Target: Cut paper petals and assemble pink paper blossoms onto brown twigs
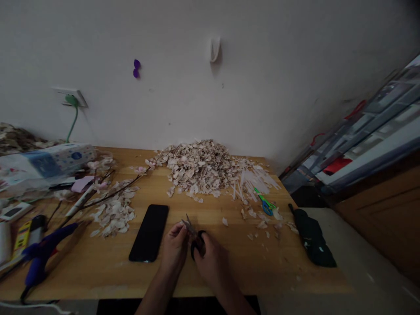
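Near the table's front middle, my right hand (211, 258) grips the black handles of a pair of scissors (190, 227), whose blades are parted and point up and left. My left hand (174, 245) is pinched beside the blades, around something pale and too small to make out. Just left of it lies a black phone (149, 233). Beyond both hands is a large heap of pale petals (200, 166), with pale strips (257, 179) at its right side. A single loose petal (225, 222) rests right of the scissors.
A smaller petal pile (114, 214) and blossom branches (114, 192) lie left. Further left are a blue glue gun (41, 256), a yellow item (22, 239) and a tissue pack (55, 161). Green-and-blue scissors (266, 205) and a dark pouch (313, 238) lie right. A wall (183, 87) stands behind.
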A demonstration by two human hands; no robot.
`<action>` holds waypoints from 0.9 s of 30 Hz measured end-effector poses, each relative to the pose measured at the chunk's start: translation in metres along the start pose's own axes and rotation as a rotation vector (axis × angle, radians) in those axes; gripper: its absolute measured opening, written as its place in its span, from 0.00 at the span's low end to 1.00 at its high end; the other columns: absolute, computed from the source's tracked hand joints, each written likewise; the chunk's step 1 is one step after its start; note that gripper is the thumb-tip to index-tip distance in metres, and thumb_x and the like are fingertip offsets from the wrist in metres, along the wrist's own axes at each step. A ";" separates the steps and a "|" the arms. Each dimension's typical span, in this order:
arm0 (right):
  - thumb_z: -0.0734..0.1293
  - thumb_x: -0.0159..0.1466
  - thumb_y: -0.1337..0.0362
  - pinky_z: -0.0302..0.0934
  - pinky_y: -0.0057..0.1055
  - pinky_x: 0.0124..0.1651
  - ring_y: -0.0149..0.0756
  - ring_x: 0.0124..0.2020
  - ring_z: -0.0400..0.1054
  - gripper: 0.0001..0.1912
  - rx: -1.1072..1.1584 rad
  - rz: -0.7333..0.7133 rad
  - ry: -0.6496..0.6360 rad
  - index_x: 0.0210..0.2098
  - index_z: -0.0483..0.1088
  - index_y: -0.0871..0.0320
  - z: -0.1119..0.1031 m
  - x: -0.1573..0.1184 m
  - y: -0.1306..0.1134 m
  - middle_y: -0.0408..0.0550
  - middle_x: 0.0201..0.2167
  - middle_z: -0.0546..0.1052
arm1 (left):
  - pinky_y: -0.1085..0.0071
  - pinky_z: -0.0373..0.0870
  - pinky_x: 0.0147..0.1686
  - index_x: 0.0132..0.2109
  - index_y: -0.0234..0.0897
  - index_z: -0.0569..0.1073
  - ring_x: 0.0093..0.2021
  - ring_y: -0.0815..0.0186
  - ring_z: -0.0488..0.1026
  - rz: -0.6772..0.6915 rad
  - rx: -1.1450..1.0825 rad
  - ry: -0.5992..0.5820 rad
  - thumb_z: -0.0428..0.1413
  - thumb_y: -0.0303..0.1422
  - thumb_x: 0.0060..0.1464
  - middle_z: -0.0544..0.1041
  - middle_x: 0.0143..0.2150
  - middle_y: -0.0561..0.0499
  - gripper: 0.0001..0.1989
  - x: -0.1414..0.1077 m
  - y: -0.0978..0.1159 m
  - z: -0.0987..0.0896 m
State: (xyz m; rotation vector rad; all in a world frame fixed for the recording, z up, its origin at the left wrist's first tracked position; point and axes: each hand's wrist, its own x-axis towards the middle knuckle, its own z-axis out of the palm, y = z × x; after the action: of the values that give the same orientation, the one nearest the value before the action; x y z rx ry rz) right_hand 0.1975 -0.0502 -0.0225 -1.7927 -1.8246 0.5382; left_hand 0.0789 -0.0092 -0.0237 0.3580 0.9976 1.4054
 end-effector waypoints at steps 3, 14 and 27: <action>0.66 0.62 0.66 0.64 0.30 0.38 0.42 0.37 0.77 0.07 -0.011 -0.005 -0.001 0.41 0.73 0.54 0.001 -0.001 0.002 0.47 0.36 0.81 | 0.77 0.64 0.24 0.29 0.35 0.78 0.22 0.73 0.68 0.003 0.009 0.001 0.73 0.39 0.32 0.76 0.23 0.55 0.18 0.000 -0.001 -0.001; 0.66 0.63 0.66 0.66 0.31 0.39 0.43 0.38 0.77 0.09 0.030 0.045 -0.002 0.43 0.72 0.55 0.002 -0.002 0.004 0.48 0.37 0.81 | 0.75 0.65 0.26 0.32 0.35 0.79 0.24 0.70 0.70 0.011 0.085 -0.054 0.72 0.39 0.37 0.77 0.25 0.52 0.17 0.000 -0.004 -0.007; 0.68 0.60 0.70 0.67 0.31 0.41 0.43 0.40 0.78 0.12 0.002 0.051 0.030 0.44 0.73 0.55 0.004 -0.002 0.005 0.50 0.40 0.82 | 0.77 0.62 0.24 0.30 0.35 0.77 0.22 0.72 0.66 0.053 0.124 -0.097 0.70 0.43 0.40 0.73 0.22 0.54 0.17 0.002 -0.007 -0.007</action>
State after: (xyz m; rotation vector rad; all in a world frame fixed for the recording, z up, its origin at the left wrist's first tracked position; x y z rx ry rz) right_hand 0.1987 -0.0516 -0.0288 -1.8407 -1.7617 0.5300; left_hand 0.0784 -0.0111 -0.0337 0.5428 1.0045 1.3635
